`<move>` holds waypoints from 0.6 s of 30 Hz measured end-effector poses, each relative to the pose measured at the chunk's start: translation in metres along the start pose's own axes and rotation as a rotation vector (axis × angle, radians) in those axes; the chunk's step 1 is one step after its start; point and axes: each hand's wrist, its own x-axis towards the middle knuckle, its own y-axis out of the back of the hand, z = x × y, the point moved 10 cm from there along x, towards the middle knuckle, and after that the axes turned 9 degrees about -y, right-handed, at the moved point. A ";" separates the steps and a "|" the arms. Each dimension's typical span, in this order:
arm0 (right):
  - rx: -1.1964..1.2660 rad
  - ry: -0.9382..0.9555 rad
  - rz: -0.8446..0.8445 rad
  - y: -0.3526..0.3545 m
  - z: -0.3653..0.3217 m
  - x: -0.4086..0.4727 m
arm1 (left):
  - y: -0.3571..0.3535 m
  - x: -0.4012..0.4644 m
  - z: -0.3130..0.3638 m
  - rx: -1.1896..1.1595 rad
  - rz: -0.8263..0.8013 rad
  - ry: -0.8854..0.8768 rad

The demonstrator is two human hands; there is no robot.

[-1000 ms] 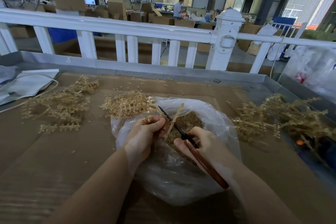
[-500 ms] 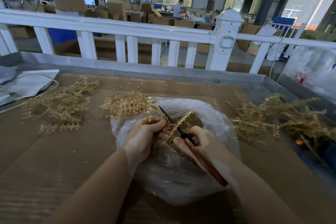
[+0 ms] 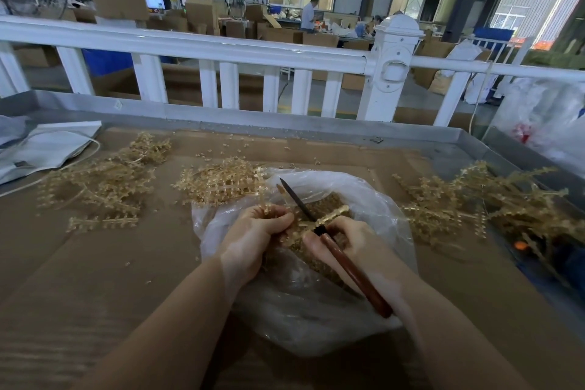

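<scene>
Head view: we hold a tan plastic strip over the open clear bag, near the middle of the tabletop. Our left hand has its fingers curled round the strip's near end. From there the strip's long axis slants away toward the far right corner. Our right hand is wrapped round the wooden handle of the knife. The blade points to the far left and the handle trails back toward the near edge.

Blade and strip cross at a wide angle just ahead of the right fingertips. We cannot tell whether they touch. The left fingers sit a little to the left of that crossing, so the right hand is nearer. We judge that the next cut should come at the crossing, dropping the bits onto the heap in the bag.
</scene>
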 end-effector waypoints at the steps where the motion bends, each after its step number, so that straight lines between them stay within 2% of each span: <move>1: 0.003 -0.005 -0.007 -0.001 0.001 0.001 | 0.000 0.000 -0.001 0.018 0.004 0.000; 4: 0.000 -0.019 -0.010 -0.003 0.004 0.001 | 0.004 0.000 -0.001 0.021 0.038 -0.010; 10: 0.108 -0.050 0.090 0.007 0.012 0.005 | 0.010 0.004 0.001 -0.069 0.091 -0.043; 18: 0.054 -0.065 0.244 0.018 0.010 -0.002 | 0.021 0.007 -0.002 -0.126 0.176 -0.071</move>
